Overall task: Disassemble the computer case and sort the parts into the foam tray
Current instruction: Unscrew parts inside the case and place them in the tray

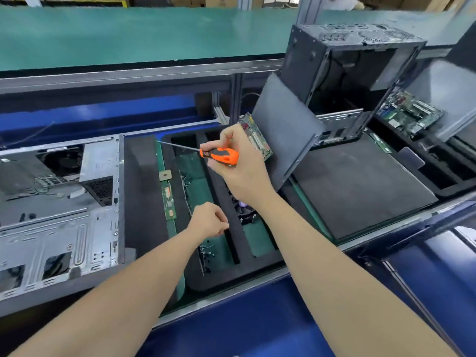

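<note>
over the foam tray (pixel 144 189), right hand (pixel 242 173) gripping orange screwdriver (pixel 219 155), left hand (pixel 208 220) curled, contents unclear

Long green-matted shelf (pixel 144 34) across the top, edged by an aluminium rail (pixel 128 76) and met by a grey upright post (pixel 307 9). Blue bench panels (pixel 244 318) below and in front. Behind, blurred, what may be cardboard boxes (pixel 219 0). Even indoor light.

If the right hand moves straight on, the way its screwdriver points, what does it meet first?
Probably the black foam block: the tip of the screwdriver in the right hand looks close to its edge, though depth is unclear.
</note>
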The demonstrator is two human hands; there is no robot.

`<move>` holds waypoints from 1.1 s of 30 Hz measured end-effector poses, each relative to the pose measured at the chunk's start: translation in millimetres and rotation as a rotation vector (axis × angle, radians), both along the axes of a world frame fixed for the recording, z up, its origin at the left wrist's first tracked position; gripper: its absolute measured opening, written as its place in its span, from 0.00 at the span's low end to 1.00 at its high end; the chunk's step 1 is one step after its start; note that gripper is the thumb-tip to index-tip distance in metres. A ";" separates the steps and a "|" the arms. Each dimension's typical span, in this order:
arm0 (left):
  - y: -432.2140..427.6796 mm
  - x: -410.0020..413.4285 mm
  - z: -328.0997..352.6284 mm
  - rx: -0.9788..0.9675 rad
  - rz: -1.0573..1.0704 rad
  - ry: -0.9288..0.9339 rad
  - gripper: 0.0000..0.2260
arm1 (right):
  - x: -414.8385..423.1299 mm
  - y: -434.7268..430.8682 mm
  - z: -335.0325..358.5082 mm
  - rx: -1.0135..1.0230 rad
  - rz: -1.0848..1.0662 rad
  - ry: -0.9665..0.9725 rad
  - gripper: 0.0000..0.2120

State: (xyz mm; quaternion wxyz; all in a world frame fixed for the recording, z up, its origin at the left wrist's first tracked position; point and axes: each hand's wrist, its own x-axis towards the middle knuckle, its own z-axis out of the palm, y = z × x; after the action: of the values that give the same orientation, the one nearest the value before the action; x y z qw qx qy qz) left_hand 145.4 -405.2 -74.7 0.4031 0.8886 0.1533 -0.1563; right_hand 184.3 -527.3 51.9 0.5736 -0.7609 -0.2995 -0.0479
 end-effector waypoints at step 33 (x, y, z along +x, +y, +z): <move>164.7 -35.4 147.2 0.172 0.512 -0.860 0.18 | -66.8 108.1 88.2 0.266 0.027 -0.158 0.16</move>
State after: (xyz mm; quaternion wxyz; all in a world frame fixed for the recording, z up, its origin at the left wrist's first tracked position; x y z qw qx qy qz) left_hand 110.0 -240.5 72.5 0.3806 0.8364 0.1984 0.3407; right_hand 117.5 -419.2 140.1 0.6447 -0.6679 -0.3448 -0.1392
